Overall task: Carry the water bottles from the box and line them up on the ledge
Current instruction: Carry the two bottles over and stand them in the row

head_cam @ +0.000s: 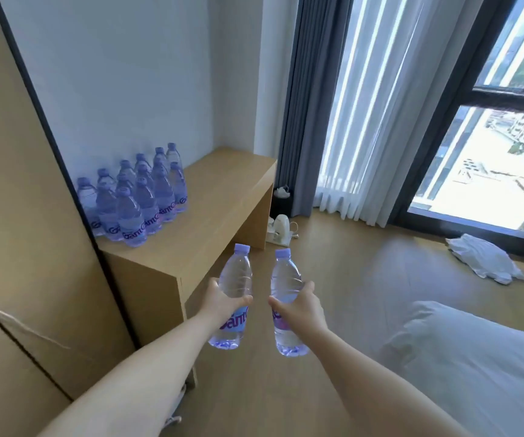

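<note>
Both bare forearms reached forward from the bottom edge, each hand wrapped around a water bottle. Fingers of the left hand (224,302) were clamped around the middle of the left bottle (234,280), just above its label. Likewise, the right hand (300,305) gripped the right bottle (284,283) at its waist. These two bottles stood nearly upright, purple caps on top, close together but not touching, held in the air over the wooden floor (364,279) just off the near corner of the ledge (210,212).

On that light wooden ledge, a cluster of bottles (137,197) with purple caps stood upright in rows against the white wall, packed at the left end beside a tall wooden panel (18,184). Most of the ledge's top to the right of them lay bare.

Beyond the ledge's far end a white kettle (281,223) sat on the floor near the grey curtain (311,105). White bedding (475,373) filled the lower right, and a crumpled white cloth (484,263) lay below the window.
</note>
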The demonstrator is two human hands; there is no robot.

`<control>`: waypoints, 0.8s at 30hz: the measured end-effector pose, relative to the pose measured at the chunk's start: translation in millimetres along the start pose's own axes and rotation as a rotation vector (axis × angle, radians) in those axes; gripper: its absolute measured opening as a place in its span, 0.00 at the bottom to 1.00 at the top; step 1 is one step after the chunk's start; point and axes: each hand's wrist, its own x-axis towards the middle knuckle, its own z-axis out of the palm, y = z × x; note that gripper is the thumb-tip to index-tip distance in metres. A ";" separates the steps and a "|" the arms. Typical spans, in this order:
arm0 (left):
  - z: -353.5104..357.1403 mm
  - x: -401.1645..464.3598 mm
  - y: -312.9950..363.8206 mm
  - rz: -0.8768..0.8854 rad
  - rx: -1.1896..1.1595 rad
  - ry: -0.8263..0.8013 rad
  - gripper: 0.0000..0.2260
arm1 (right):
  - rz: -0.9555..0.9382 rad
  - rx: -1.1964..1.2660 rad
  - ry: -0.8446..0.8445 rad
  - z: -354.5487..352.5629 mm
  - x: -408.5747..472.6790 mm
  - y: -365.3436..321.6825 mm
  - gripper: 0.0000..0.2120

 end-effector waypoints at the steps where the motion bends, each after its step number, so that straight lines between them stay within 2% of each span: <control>1: -0.2 20.2 6.3 0.000 -0.001 0.006 0.29 | -0.005 0.006 -0.003 4.3 20.7 -5.8 0.27; 13: -16.4 208.8 63.8 -0.127 0.003 0.063 0.30 | -0.028 0.035 -0.054 33.1 218.2 -71.6 0.26; 24: 13.0 370.1 106.6 -0.186 -0.101 0.214 0.27 | -0.099 0.079 -0.285 55.8 414.7 -100.6 0.27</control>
